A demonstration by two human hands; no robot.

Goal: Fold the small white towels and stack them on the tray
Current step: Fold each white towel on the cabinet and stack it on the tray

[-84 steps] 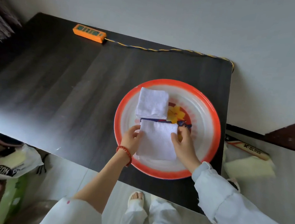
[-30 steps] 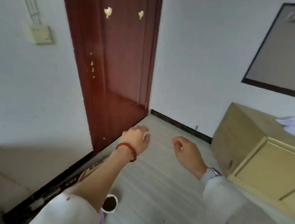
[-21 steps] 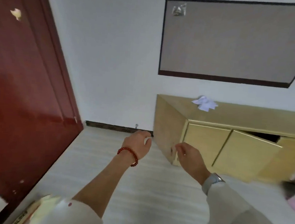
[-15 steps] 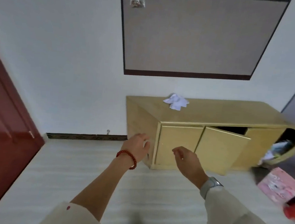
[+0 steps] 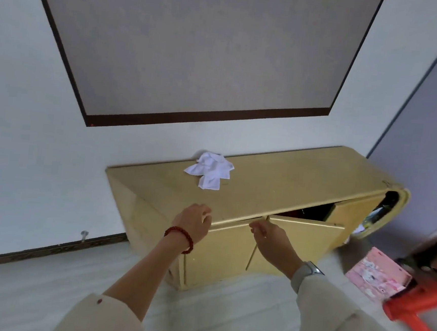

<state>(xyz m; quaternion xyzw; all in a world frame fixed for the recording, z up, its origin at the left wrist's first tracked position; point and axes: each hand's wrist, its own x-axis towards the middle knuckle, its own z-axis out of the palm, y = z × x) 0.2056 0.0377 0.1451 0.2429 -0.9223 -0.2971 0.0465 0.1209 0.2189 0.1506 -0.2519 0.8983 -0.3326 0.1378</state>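
Note:
A crumpled heap of small white towels (image 5: 209, 170) lies on top of a low yellow cabinet (image 5: 290, 177), near its back edge. My left hand (image 5: 193, 224), with a red bead bracelet at the wrist, is held out in front of the cabinet's front edge, fingers loosely curled and holding nothing. My right hand (image 5: 271, 238) hovers beside it, also with nothing in it, fingers apart. Both hands are below and short of the towels. The tray and the table are out of view.
One cabinet door (image 5: 304, 233) stands ajar on the right. A pink box (image 5: 376, 279) and an orange stool (image 5: 421, 312) sit on the floor at the right. A dark-framed panel (image 5: 196, 47) hangs on the white wall above.
I have let go of the folded towel on the tray and turned away from the table, past a red door, to face the cabinet. The cabinet and towels have come closer.

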